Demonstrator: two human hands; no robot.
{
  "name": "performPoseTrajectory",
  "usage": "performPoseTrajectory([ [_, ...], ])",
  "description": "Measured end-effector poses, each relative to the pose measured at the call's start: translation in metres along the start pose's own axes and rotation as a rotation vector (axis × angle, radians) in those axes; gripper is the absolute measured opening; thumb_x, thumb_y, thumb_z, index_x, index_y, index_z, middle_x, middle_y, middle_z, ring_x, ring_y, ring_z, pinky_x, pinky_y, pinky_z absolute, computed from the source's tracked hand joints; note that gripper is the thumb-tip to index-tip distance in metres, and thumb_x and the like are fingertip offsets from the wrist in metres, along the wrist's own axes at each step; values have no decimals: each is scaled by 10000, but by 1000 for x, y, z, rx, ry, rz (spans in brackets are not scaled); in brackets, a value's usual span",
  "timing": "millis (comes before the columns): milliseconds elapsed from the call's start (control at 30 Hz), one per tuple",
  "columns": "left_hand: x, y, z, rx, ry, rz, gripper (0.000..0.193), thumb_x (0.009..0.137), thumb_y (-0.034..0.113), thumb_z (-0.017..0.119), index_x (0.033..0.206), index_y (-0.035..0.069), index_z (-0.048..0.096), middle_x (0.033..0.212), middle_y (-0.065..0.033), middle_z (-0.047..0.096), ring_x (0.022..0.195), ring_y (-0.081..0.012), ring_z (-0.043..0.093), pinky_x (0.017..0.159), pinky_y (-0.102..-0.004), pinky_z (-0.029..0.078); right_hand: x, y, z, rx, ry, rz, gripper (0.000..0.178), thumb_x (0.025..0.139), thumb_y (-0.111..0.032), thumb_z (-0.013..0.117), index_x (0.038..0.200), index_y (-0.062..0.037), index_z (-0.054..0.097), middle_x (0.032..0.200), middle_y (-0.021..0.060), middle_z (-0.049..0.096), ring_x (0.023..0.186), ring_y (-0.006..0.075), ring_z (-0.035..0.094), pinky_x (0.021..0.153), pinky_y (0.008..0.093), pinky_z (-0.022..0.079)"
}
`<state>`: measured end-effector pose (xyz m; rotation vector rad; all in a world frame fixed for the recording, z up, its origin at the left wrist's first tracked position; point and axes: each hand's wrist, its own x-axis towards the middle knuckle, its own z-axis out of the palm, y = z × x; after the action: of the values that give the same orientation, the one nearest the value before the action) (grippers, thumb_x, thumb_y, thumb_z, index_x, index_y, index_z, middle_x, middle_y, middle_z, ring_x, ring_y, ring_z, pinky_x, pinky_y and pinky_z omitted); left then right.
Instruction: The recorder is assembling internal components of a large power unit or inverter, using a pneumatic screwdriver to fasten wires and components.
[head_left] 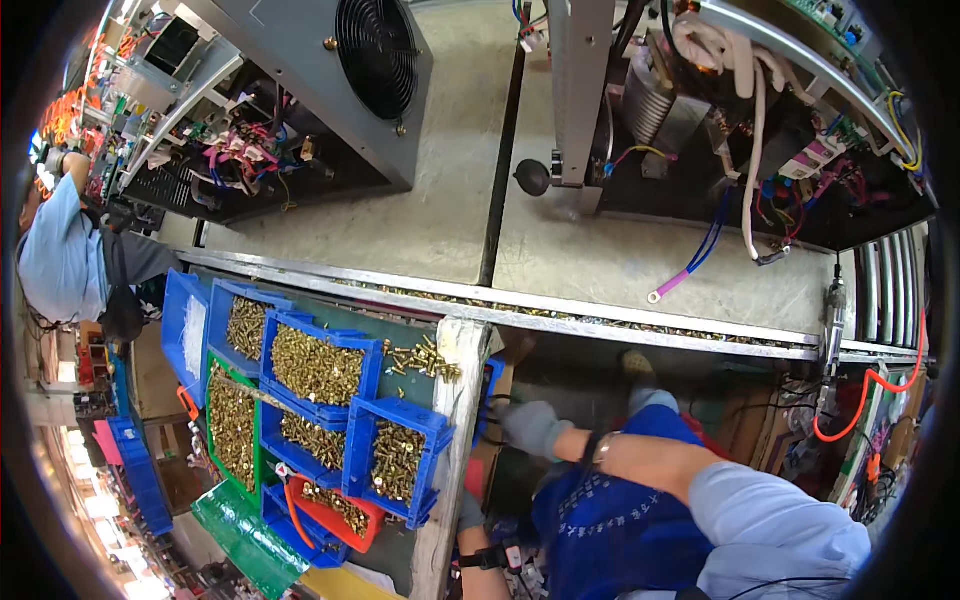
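My right hand, in a grey glove, reaches left below the conveyor, beside the wooden edge of the parts bench. Dark cable loops show at its fingertips; whether it grips them is unclear. Lower down, my left hand, also gloved, is mostly hidden by that edge, with a black watch on its wrist. On the bench left of both hands stand blue bins of brass-coloured screws. A red tray of screws and red-handled pliers lie among them.
Two open machine cabinets, one with a fan, the other with loose wires, stand on the conveyor. Its metal rail crosses ahead. A power screwdriver hangs at right near an orange hose. Another person is at far left.
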<state>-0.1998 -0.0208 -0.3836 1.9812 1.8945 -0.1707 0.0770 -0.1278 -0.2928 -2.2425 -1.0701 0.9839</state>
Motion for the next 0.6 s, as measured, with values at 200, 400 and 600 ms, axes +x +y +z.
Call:
performPoseTrajectory([
  [200,5,9,22,-18,-85,155,630,940,483,518,1301,-30,468,1242,-244,564,1084,-408,564,921,-454,465,5,-32,5,209,24,-186,372,878,-274,568,1146,-15,558,1055,218,613,871,401,626,779,469,512],
  [400,-51,113,-49,-118,-298,388,613,927,402,570,1309,-59,438,1269,-282,537,1145,-431,526,983,-454,422,-150,16,-55,-34,-7,-27,440,927,-353,502,1269,-76,505,1164,184,532,980,381,603,818,463,508],
  [600,-147,212,-136,-280,-391,834,388,867,234,634,1181,8,605,1164,-230,615,1042,-355,604,918,-403,473,-310,30,-146,1,294,277,363,876,-325,563,1157,-96,579,1091,182,584,984,371,598,840,455,498],
])
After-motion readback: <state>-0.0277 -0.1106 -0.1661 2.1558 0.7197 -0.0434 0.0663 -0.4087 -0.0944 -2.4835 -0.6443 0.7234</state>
